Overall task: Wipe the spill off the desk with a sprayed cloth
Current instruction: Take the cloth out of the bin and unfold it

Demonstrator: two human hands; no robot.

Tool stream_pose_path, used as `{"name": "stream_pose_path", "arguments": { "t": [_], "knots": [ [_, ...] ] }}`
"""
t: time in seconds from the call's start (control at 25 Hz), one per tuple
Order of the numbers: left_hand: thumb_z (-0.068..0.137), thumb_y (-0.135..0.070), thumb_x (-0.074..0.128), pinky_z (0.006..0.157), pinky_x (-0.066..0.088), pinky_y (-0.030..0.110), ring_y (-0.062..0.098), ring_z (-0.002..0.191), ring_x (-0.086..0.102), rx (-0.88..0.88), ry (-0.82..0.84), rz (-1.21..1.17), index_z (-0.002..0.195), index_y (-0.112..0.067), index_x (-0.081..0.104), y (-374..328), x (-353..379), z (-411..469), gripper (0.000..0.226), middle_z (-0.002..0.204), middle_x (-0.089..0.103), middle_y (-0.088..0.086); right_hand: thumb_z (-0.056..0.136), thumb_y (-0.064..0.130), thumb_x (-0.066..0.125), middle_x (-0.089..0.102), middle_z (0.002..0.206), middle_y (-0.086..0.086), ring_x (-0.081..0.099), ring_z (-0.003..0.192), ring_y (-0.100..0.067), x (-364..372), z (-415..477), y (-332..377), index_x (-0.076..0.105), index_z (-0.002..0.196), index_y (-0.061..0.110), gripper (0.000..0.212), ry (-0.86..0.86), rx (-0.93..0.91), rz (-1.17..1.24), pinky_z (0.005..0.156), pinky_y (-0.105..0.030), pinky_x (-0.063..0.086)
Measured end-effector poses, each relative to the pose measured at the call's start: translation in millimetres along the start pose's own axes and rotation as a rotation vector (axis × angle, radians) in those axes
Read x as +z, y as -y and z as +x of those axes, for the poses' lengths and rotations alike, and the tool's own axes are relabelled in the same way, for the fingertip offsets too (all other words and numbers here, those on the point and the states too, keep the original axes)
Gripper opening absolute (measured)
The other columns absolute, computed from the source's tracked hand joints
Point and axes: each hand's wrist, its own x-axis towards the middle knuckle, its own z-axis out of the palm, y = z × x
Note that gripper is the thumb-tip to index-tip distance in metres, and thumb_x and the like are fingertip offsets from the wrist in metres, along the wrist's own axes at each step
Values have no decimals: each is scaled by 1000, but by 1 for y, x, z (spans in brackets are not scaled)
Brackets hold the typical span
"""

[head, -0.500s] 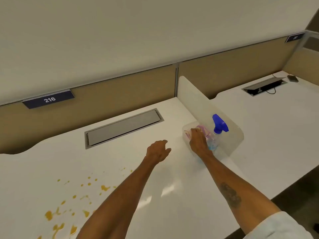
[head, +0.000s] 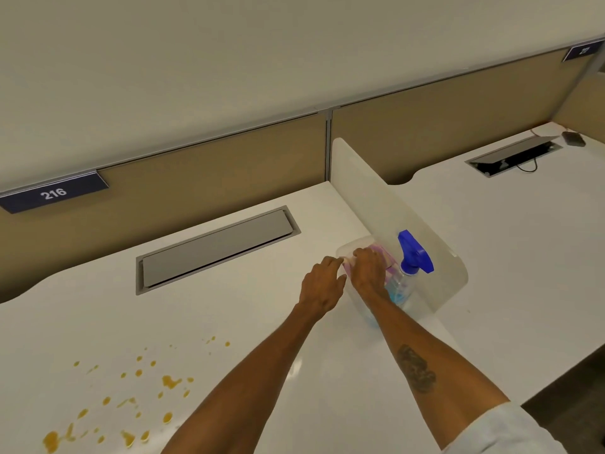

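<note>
- A clear plastic tub (head: 352,253) is seen at the right edge of the white bench (head: 262,316), just beside a white divider panel (head: 386,204).
- The right hand (head: 370,270) is reached into the tub, its fingers (head: 360,255) curled over a pink cloth (head: 381,253); whether the cloth is gripped cannot be told.
- The left hand (head: 322,285) is set against the tub's near-left rim, fingers loosely bent, with nothing seen held.
- A spray bottle (head: 412,260) with a blue trigger head stands upright just right of the right hand, between the tub and the panel.
- The orange spill (head: 131,401) is spread over the near-left of the bench, well apart from both hands.
- Bare bench surface lies between the spill and the tub; a grey cable hatch (head: 216,249) sits farther back.
</note>
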Motion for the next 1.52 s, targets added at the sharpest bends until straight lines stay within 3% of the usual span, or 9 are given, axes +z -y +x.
{"name": "stream_pose_path", "arguments": {
  "t": [0.16,0.36,0.48,0.76,0.96,1.32,1.52],
  "knots": [
    [104,-30,45,92,46,39,27,118,53,76,-73,148,133,-16,58,-6,4,30,35,139,56,4,88,44,67,64,116,-6,56,111,-23,8,9,-5,56,118,15,43,-57,-37,-223,92,-37,47],
    [101,-26,49,88,42,38,28,118,50,123,-29,413,124,-13,60,-11,5,60,29,125,66,7,87,39,69,55,133,-11,50,126,-27,3,20,-12,45,132,10,58,3,4,-371,100,-37,45],
    [100,-26,52,86,40,37,28,118,48,75,14,532,113,-13,63,-15,12,68,22,115,69,7,89,37,68,54,134,-12,49,127,-28,3,21,-12,43,133,9,58,5,19,-386,102,-38,44],
    [98,-29,53,94,40,36,27,125,42,19,57,615,119,-18,63,-26,22,78,25,124,56,6,86,41,70,56,126,-10,53,118,-25,13,22,-14,48,126,11,55,-3,52,-364,98,-38,46],
    [96,-32,61,93,42,32,23,118,44,20,34,702,116,-18,63,-28,30,80,24,120,56,6,81,40,76,56,117,-8,55,109,-22,16,27,-11,50,119,14,53,-6,89,-359,91,-36,50],
    [100,-25,49,86,40,36,29,118,47,129,-6,536,125,-16,49,-17,31,85,27,116,66,9,80,43,75,58,122,-8,55,114,-23,6,29,-9,45,124,14,61,-35,110,-260,89,-35,49],
    [102,-22,45,77,44,39,33,111,52,19,-49,-20,125,-10,49,-18,11,80,27,116,65,17,91,40,65,53,131,-9,54,118,-23,-11,19,0,44,130,13,51,-103,136,-133,93,-34,47]
  ]
}}
